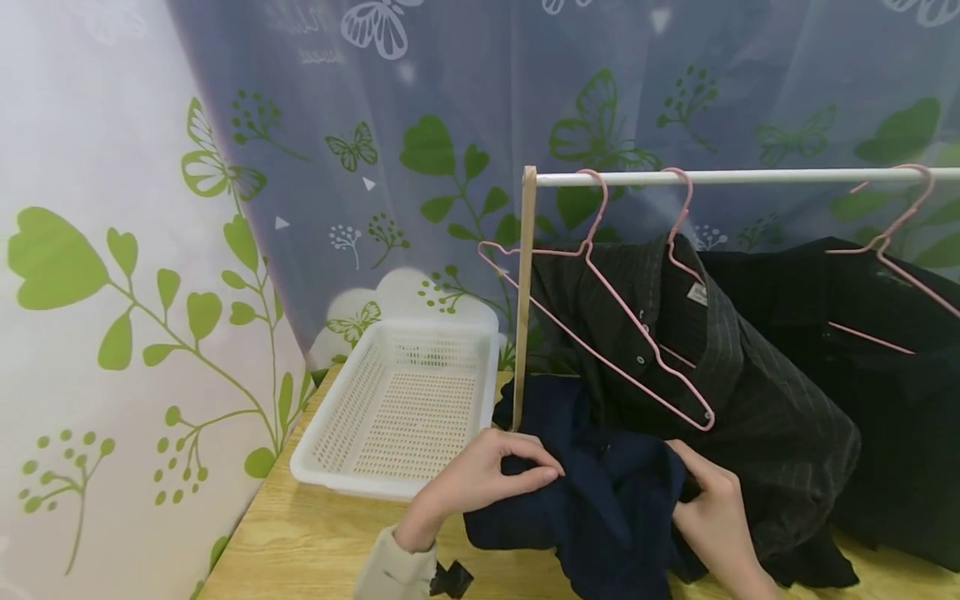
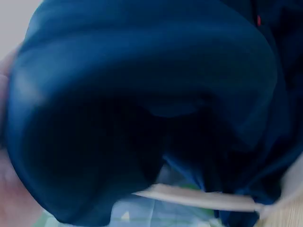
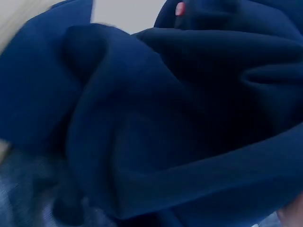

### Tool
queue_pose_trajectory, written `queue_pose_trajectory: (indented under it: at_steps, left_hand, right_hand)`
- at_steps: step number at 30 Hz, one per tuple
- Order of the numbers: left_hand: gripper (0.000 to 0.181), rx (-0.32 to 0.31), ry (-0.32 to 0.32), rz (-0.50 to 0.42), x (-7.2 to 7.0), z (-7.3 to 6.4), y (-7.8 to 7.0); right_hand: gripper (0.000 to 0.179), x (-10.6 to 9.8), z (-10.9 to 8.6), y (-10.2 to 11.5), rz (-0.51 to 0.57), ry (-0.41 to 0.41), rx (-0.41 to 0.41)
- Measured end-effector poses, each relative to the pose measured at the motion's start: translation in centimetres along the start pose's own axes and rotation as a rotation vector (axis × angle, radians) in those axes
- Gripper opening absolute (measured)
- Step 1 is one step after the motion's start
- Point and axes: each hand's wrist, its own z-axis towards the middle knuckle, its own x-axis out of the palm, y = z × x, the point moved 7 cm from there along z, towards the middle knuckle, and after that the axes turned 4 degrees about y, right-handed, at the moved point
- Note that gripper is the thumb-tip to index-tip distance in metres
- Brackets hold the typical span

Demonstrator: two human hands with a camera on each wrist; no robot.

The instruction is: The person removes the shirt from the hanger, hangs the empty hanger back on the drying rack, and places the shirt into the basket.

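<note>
A crumpled navy blue garment (image 1: 600,508) is held up over the table in front of the clothes rack. My left hand (image 1: 491,475) pinches its left side between thumb and fingers. On the other side, my right hand (image 1: 716,508) grips the edge of the cloth. Dark blue folds (image 2: 142,61) fill most of the left wrist view, and more of the same fabric (image 3: 142,142) covers the right wrist view. Just above the garment, a bare pink hanger (image 1: 587,247) hangs tilted from the white rail (image 1: 750,177).
A white plastic basket (image 1: 307,467) stands left of the rack's wooden post (image 1: 525,292). A dark striped shirt (image 1: 780,433) and a black garment (image 1: 900,417) hang on pink hangers at the right. A small black item (image 1: 453,578) lies by the left sleeve on the wooden table (image 1: 277,533).
</note>
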Motion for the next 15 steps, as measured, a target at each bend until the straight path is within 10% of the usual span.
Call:
queue_pose_trajectory:
  at_steps: [4,10,12,15]
  left_hand:
    - [0.017,-0.003,-0.166,-0.046,-1.2,0.3,-0.7]
    - [0.018,-0.197,-0.624,0.239,-2.3,0.2,0.4]
    - [0.021,-0.26,-0.65,0.344,-1.2,0.4,1.2]
    - [0.035,-0.343,-0.522,0.526,1.1,0.9,2.7]
  right_hand:
    - [0.042,0.0,1.2,0.5,0.019,-0.078,0.029]
    - [0.035,2.5,2.3,-1.4,-0.187,0.033,0.246]
    - [0.034,4.2,2.1,-2.3,-0.223,0.156,0.262]
    - [0.038,6.9,1.4,-3.6,-0.264,0.34,0.238]
